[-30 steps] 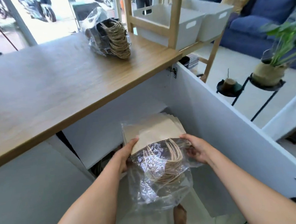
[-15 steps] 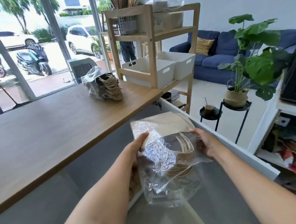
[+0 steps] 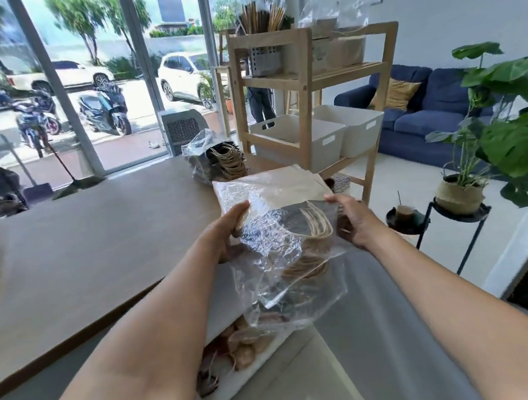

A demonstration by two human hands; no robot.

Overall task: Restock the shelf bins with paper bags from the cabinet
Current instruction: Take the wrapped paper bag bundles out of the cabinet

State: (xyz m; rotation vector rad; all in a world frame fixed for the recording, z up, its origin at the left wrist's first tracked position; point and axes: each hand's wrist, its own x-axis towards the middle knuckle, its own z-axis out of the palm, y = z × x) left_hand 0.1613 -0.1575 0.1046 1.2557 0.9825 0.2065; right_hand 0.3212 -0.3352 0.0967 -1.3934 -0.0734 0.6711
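Observation:
A pack of brown paper bags wrapped in clear plastic hangs in the air over the counter's near edge. My left hand grips its left side and my right hand grips its right side. The loose plastic end with the twine handles droops below my hands. A second plastic-wrapped pack of paper bags lies on the wooden counter. Behind it two white bins sit on the lower level of a wooden shelf. Below, the open cabinet shows more paper bags.
The open cabinet door stands to my right. A plant on a black stand and a blue sofa are on the right. The shelf's top level holds a utensil holder and plastic-wrapped bags. A person stands behind the shelf.
Both hands have lifted the wrapped pack out of the cabinet, up to counter height. The view has swung up from the cabinet toward the shelf and window.

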